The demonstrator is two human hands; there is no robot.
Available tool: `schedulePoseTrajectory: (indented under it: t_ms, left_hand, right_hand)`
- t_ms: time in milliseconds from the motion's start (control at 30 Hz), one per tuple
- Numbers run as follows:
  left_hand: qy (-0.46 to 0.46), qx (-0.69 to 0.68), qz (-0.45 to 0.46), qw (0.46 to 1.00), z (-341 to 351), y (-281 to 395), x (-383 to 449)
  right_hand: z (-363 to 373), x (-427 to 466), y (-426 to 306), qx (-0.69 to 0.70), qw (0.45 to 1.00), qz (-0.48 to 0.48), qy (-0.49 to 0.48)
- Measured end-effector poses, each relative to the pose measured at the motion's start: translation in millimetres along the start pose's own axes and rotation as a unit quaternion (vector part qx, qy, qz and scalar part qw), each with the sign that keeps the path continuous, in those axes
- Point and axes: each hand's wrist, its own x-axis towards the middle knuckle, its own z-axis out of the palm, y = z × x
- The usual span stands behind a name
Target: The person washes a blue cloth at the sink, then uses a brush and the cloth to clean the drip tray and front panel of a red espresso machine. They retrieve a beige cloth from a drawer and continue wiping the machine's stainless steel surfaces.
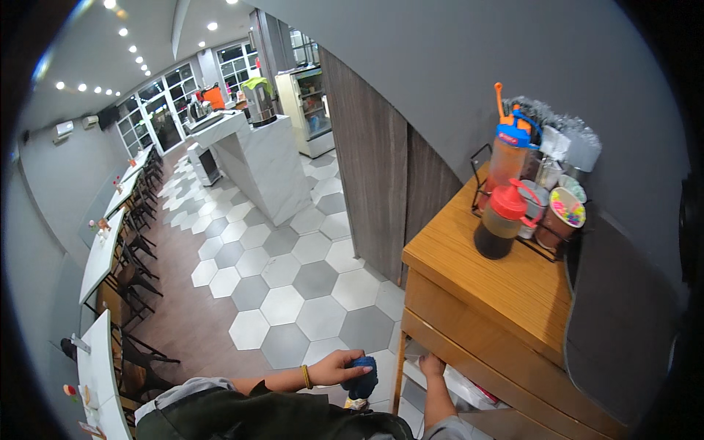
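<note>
A folded dark blue cloth is gripped in my left hand, which has a yellow band at the wrist. It hangs over the tiled floor, left of a wooden cabinet. My right hand reaches to the space under the cabinet's lower front panel, beside a white shelf or drawer edge. Its fingertips are partly hidden, so whether it holds anything is unclear. Behind that forearm, a white and red package shows inside the cabinet.
On the cabinet top stand a red-capped sauce bottle, a blue-capped bottle and a cup of colourful items in a wire rack. A marble counter rises ahead. White tables and dark chairs line the left wall.
</note>
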Motion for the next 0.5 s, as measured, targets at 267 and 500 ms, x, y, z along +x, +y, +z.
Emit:
schedulePoseTrajectory:
  t_ms: [267, 500]
  left_hand:
    - [0.065, -0.005, 0.025, 0.998, -63, -18, 35]
    - [0.099, -0.072, -0.033, 0.992, -96, -27, 52]
  right_hand:
    - [25, 99, -11, 0.008, 0.999, 0.039, 0.033]
    - [28, 109, -12, 0.042, 0.992, 0.109, 0.048]
